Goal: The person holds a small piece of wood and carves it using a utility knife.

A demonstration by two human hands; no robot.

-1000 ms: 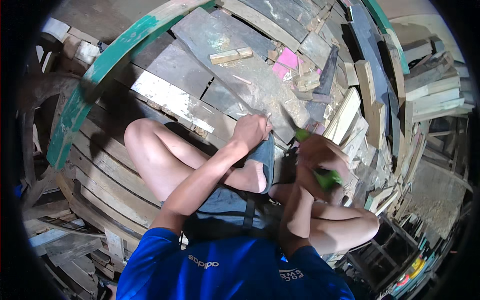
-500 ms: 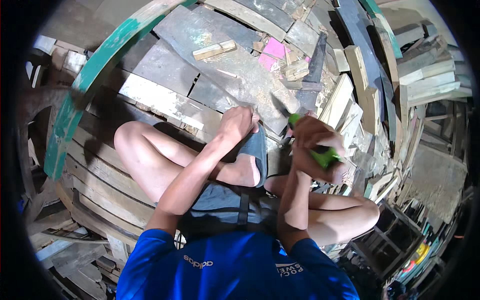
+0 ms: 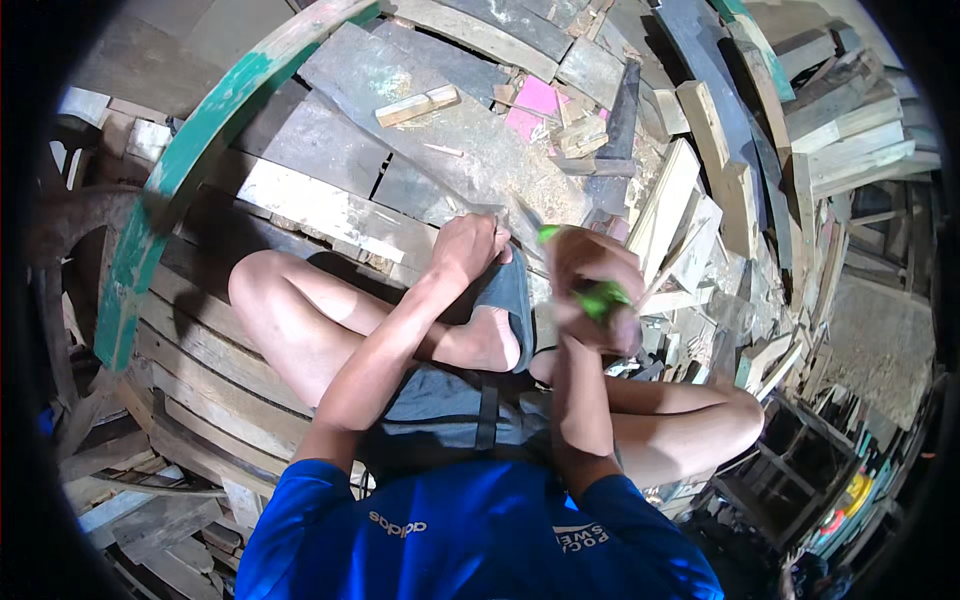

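Observation:
My left hand (image 3: pixel 468 246) is closed in front of my bare foot, fingers pressed together near the edge of a grey board. What they pinch, if anything, is hidden. Wrapped round a bright green handle (image 3: pixel 603 298), my right hand (image 3: pixel 590 275) is smeared by motion. From its far side a narrow metal blade (image 3: pixel 527 211) points up and left, its tip close to the left hand's fingers; the tool's exact kind is too blurred to tell. A flat dark grey piece (image 3: pixel 508 300) lies along my foot, below the left hand.
Ahead lie a short wood block (image 3: pixel 417 105), a pink sheet (image 3: pixel 535 106) and a dark L-shaped piece (image 3: pixel 622 125) among shavings. A curved green-painted beam (image 3: pixel 205 150) arches on the left. Cut timber (image 3: pixel 860 150) is stacked at the far right.
My right hand has swung left with the green-handled tool, nearer to my left hand. The left hand keeps its place, still closed. The view has shifted slightly.

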